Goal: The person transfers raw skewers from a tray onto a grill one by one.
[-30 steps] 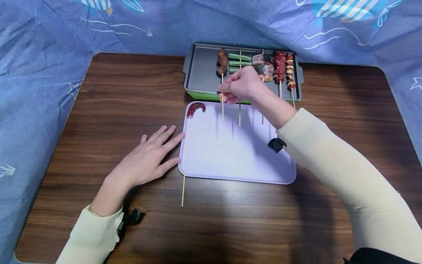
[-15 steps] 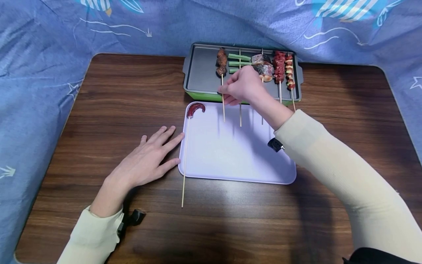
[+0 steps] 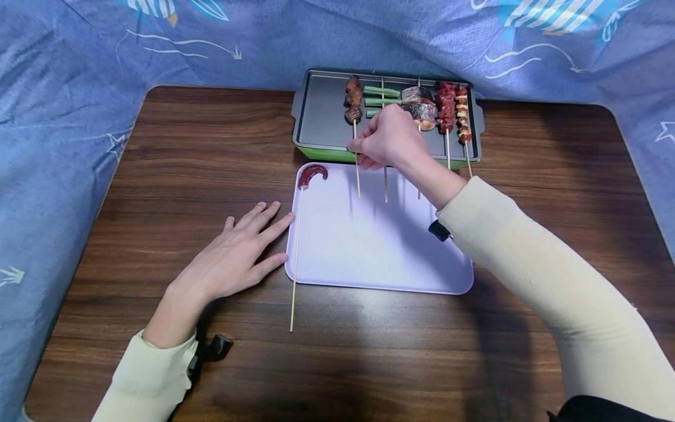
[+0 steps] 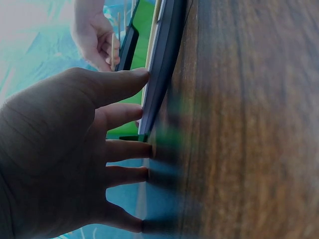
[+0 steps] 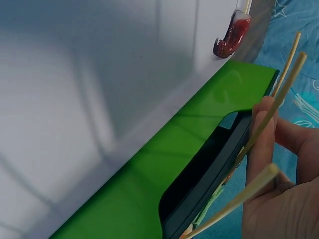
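In the head view, my right hand point(image 3: 387, 138) pinches the stick of a browned meat skewer point(image 3: 353, 101) at the left of the skewers on the grill point(image 3: 324, 132). The right wrist view shows this hand's fingers at the thin sticks, over the grill's green side point(image 5: 214, 109). My left hand point(image 3: 234, 252) lies spread on the table, fingertips and thumb touching the left edge of the lilac tray point(image 3: 369, 246). Along that edge lies a skewer with a curved dark-red piece point(image 3: 312, 174); its stick overhangs the tray's front.
Right of the meat skewer, the grill holds a green vegetable skewer point(image 3: 384, 92), a fish-slice skewer point(image 3: 420, 110), a red meat skewer point(image 3: 446, 106) and a mixed skewer point(image 3: 463, 114). Their sticks stick out toward the front. A blue patterned cloth point(image 3: 263, 41) hangs behind the table.
The right hand has shifted very slightly, and the meat skewer has turned a little, its free stick end moving slightly right and forward. The left hand has not moved.
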Tool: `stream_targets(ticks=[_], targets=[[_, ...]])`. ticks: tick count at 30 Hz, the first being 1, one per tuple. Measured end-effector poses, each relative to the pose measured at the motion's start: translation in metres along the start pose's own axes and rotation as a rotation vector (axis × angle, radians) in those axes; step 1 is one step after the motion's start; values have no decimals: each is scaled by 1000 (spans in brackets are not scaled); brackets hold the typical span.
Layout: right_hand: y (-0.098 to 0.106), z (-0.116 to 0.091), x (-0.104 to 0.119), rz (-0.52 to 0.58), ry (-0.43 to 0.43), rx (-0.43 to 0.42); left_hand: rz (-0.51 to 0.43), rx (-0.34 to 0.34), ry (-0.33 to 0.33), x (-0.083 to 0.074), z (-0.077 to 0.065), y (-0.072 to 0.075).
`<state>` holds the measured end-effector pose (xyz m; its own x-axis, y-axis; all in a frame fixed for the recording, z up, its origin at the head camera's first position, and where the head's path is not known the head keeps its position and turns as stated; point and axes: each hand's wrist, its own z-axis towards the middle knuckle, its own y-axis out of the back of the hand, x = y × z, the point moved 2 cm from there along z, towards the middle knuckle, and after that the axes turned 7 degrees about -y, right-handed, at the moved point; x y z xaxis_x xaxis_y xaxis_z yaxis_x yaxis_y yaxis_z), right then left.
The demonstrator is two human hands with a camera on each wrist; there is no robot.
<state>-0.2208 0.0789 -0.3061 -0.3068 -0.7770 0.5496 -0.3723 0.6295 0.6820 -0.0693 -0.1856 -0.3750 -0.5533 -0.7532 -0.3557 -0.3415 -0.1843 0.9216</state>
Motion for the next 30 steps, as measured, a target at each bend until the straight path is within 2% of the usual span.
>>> stream_targets(ticks=[4,7,11,15,19,23,26,30], targets=[[1,-3,0,10,2,3,1,-1,-1,0,0,-1],[3,-10,0,24,38,-10,2,1,-1,0,0,-1],[6,-28,1,17,121,-48,3,4,0,0,1,-1],[1,-51,1,25,185,-20,0,11,6,0,1,-1],[-16,-75,1,-27,261,26,0,12,7,0,2,-1],[-44,-93,-2,-103,358,85,4,8,7,0,2,-1],[-66,-101,-6,-141,422,116,5,6,9,0,1,-2],[-88,-105,-9,-185,470,102,7,2,7,-1,1,-2]])
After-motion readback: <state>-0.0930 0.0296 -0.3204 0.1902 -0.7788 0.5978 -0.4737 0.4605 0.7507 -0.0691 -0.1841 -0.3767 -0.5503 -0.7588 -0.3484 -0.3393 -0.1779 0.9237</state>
